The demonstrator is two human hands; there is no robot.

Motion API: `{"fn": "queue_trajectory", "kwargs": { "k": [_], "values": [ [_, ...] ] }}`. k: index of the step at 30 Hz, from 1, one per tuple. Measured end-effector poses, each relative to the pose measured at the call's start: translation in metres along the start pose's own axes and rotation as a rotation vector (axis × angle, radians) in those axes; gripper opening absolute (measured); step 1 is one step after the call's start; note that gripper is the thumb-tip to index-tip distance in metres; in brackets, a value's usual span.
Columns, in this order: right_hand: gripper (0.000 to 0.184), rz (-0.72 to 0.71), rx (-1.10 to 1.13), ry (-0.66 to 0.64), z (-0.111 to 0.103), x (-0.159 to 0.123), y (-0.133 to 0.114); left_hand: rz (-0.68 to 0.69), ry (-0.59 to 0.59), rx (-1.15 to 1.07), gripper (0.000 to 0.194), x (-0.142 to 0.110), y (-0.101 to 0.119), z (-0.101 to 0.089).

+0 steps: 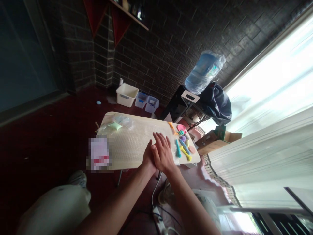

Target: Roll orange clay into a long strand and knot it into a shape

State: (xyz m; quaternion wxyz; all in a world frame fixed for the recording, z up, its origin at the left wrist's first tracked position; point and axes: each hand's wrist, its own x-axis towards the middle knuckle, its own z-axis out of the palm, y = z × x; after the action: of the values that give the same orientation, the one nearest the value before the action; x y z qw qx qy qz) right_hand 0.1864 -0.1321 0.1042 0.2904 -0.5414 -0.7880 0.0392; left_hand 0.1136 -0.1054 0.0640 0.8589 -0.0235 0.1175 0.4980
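Observation:
Over the front edge of the small pale table [132, 153], my two palms are pressed against each other. My right hand [164, 155] lies on top, its fingers stretched forward and slightly apart. Beneath it, my left hand [148, 158] is mostly covered, with the thumb showing; whatever is between the palms is hidden. Just right of my hands lie a teal stick-shaped piece [178, 148], a blue one [184, 147] and a yellow one [186, 154] with a thicker end. Behind them are an orange forked piece [172, 128], a pink piece [181, 128] and a purple lump [182, 138].
On the table's left lie a pale green packet [114, 125] and clear plastic wrapping [127, 121]. A cream bin [127, 94] and two clear boxes [151, 103] stand behind on the floor. To the right are a water dispenser [174, 102] and a cardboard box [212, 142]. A cable [154, 189] runs below.

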Motion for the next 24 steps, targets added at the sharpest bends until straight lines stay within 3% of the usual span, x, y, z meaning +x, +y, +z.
{"fn": "queue_trajectory", "kwargs": {
  "k": [3,6,8,11,14,20,24],
  "values": [
    [0.049,0.158,0.167,0.265,0.002,-0.008,0.005,0.072,0.049,0.034,0.018,0.001,0.004,0.002],
    [0.053,0.484,0.610,0.521,0.013,-0.014,0.012,0.212,0.082,0.092,0.017,0.000,0.006,0.006],
    [0.059,0.612,0.882,0.510,0.024,-0.015,0.016,0.286,0.070,0.156,0.014,-0.003,0.002,0.008],
    [0.064,0.654,1.019,0.481,0.038,-0.012,0.019,0.337,0.025,0.255,0.010,-0.013,-0.007,0.008],
    [0.062,0.648,1.005,0.484,0.044,-0.011,0.020,0.411,-0.021,0.376,0.022,-0.021,-0.012,0.008],
    [0.047,0.664,0.940,0.473,0.049,-0.022,0.014,0.657,-0.121,0.817,0.018,-0.020,-0.006,0.006],
    [0.038,0.658,0.867,0.490,0.052,-0.021,0.022,0.737,-0.031,1.057,0.026,-0.016,-0.009,0.003]
  ]
}}
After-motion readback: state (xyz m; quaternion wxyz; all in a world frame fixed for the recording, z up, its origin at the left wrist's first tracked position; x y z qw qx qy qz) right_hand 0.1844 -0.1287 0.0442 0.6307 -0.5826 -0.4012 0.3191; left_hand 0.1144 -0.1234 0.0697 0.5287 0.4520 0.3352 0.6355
